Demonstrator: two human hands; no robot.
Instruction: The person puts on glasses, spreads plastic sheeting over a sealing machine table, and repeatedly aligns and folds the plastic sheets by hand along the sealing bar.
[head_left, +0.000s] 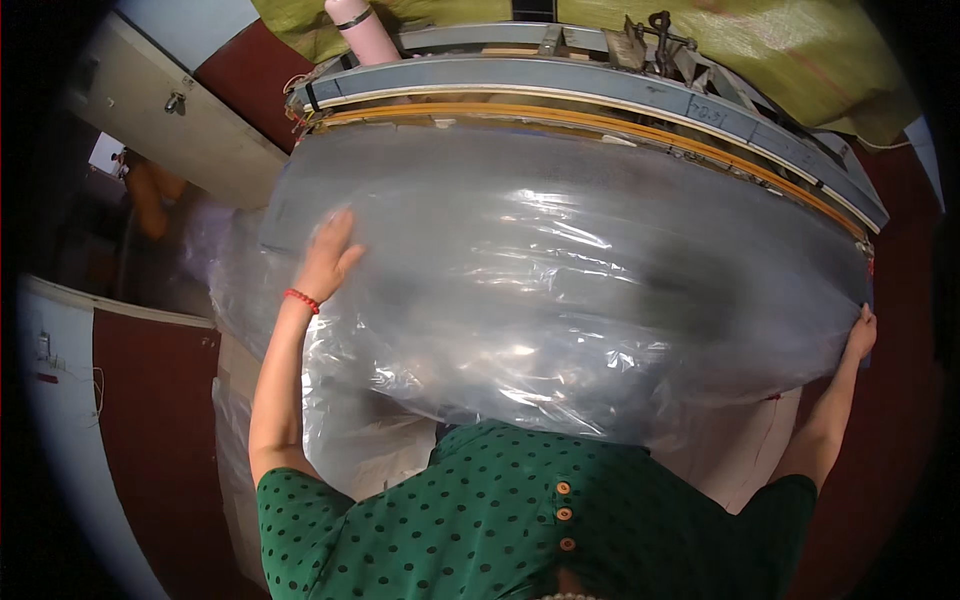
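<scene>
A wide sheet of clear plastic film [450, 240] lies in front of me over a grey surface, its creases shining. My left hand [333, 250], with a red bead bracelet [301, 299] at the wrist, rests flat on the film near its left end, fingers stretched out. At the far right end, my right hand [862, 332] has its fingers closed on the film's edge. More film hangs down in loose folds towards me and off to the left.
Behind the film runs a long grey metal bar [500, 77] with an orange strip [560, 118] along it. A pink bottle [362, 32] and a dark metal clamp [660, 38] stand at the back, by yellow-green woven sheeting [790, 60]. A door [180, 110] is at left.
</scene>
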